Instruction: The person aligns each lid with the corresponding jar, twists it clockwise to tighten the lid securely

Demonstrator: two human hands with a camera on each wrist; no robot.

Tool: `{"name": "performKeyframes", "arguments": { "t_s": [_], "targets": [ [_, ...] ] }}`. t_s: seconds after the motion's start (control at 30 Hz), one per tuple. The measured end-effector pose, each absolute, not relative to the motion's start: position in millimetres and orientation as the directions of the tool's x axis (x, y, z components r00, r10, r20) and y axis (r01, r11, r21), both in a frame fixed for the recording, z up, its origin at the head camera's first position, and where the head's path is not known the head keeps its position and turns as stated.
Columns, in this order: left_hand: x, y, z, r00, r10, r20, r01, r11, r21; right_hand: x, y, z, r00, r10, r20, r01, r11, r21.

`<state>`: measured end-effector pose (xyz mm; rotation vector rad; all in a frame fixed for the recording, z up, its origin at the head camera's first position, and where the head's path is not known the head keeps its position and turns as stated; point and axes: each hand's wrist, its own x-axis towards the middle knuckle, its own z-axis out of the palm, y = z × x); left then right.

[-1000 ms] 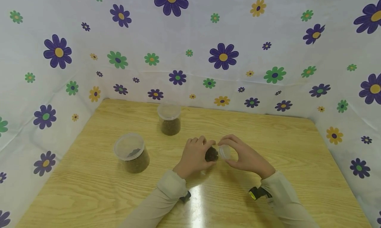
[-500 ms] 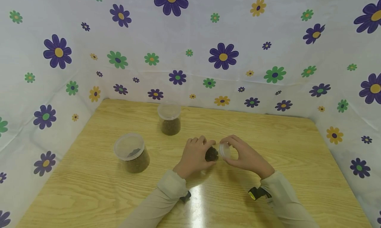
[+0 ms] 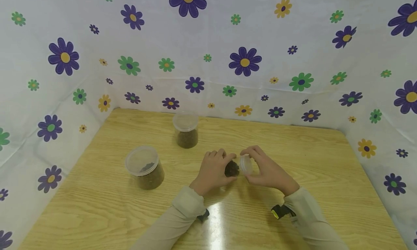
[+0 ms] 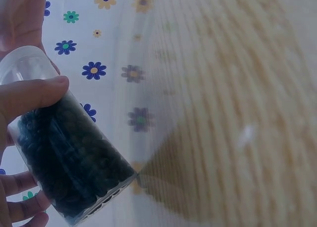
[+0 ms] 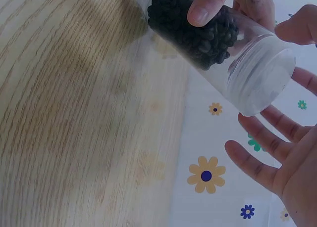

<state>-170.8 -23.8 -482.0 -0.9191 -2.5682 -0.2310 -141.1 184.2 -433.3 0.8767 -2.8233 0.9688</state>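
In the head view my left hand point(image 3: 211, 170) grips a small clear jar of dark beans or pellets point(image 3: 231, 169), its thumb and fingers wrapped round the side. The jar leans, with its lid end toward my right hand point(image 3: 270, 172). That hand holds the clear screw lid point(image 3: 245, 165) by its edge between thumb and fingers. From the right wrist, the lid point(image 5: 267, 71) sits on the jar's mouth and the dark contents lie toward the base. In the left wrist view the jar's lower edge is right at the table surface.
On the wooden table point(image 3: 107, 213), two larger clear lidded jars with dark contents stand to the left: one nearer jar point(image 3: 150, 177) and one farther jar point(image 3: 186, 137). A white flowered cloth point(image 3: 208, 32) rises behind and at both sides.
My right hand's fingers have shifted slightly round the lid and the hand has turned a little. The left hand, its jar and the two standing jars stay in place.
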Motion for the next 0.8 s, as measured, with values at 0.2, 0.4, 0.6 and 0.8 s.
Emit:
{"name": "performKeyframes", "arguments": {
  "t_s": [0.2,0.4,0.6,0.8],
  "targets": [
    [-171.1,-23.7,-482.6,-0.707,0.574,0.413,0.637,0.770,0.022,-141.6,185.2,-433.7,-0.805,-0.550,0.224,-0.574,0.625,-0.529],
    [-170.9,-24.0,-482.6,-0.703,0.574,0.420,0.640,0.768,0.022,-143.0,185.0,-435.6,-0.783,-0.573,0.242,-0.606,0.614,-0.506],
    [-170.6,-24.0,-482.1,-0.697,0.570,0.435,0.644,0.765,0.029,-144.4,184.5,-438.5,-0.781,-0.574,0.247,-0.608,0.609,-0.509],
    [-170.9,-23.7,-483.1,-0.698,0.570,0.433,0.644,0.764,0.034,-143.2,183.4,-436.5,-0.801,-0.552,0.231,-0.576,0.607,-0.548]
  ]
}}
